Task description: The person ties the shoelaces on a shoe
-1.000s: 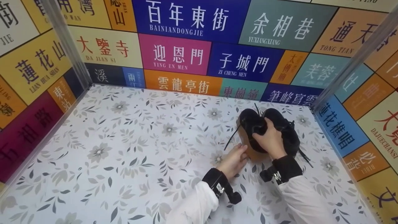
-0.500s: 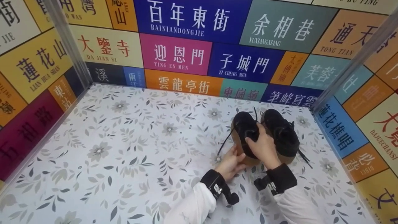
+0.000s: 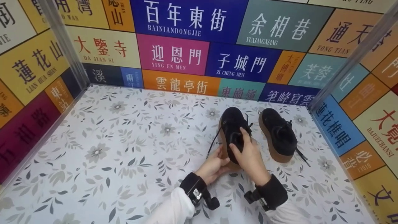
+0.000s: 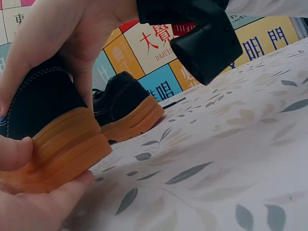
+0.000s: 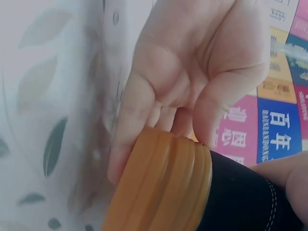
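Note:
A black shoe (image 3: 232, 119) with a thick tan sole points away from me, between both hands. My left hand (image 3: 213, 166) pinches its heel end, thumb on the side of the sole and fingers beneath it. In the left wrist view the heel of the sole (image 4: 72, 144) sits between the left thumb and fingers, tilted close over the cloth. My right hand (image 3: 252, 157) grips the shoe's upper around the ankle opening, thumb on the near side. A second black shoe (image 3: 275, 130) of the same kind stands upright to the right, apart from the hands.
The shoes are on a white floral cloth (image 3: 124, 155). Coloured panels with street names (image 3: 174, 53) wall off the back and both sides. A loose lace (image 3: 302, 156) trails beside the right shoe, and another lace (image 3: 214, 140) hangs left of the held one.
Both hands have carried the held shoe left, from against the second shoe to a visible gap from it. The second shoe has stayed in place.

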A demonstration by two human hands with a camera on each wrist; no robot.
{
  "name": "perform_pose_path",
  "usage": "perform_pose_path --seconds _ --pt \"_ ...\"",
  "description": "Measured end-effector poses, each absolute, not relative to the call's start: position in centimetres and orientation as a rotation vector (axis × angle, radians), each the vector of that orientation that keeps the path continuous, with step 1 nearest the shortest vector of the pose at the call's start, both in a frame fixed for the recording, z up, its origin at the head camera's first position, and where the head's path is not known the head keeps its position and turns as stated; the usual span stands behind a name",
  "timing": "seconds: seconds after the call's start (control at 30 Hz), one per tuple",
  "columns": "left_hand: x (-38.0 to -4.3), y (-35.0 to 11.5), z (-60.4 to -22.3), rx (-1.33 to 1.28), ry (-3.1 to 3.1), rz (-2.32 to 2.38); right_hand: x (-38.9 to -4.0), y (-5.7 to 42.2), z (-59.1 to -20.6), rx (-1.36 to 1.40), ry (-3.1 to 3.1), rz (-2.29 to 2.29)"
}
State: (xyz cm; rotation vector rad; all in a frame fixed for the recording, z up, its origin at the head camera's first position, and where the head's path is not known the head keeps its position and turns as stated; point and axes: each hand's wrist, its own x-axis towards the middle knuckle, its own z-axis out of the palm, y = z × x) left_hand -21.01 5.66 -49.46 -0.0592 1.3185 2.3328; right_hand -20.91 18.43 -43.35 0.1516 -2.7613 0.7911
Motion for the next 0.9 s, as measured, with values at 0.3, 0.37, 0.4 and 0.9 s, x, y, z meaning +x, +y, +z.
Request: perform_pose_path --seconds 0.3,0.37,0.4,0.9 --pt "-17.5 2.2 -48.8 -0.034 1.407 2.252 -16.8 16.2 -43.8 0.22 -2.711 0.812" --pt "-16.5 1.5 -48.6 -0.04 1.385 2.257 -15.8 15.7 -43.8 0.243 -2.703 0.816" --pt "-16.1 1.1 -48.4 -0.046 1.368 2.264 -15.4 15.4 -43.9 0.255 -2.7 0.815" --pt "-10.6 -1.8 -48.6 -0.104 1.328 2.203 -9.5 13.2 -44.8 0.205 -2.855 0.872"
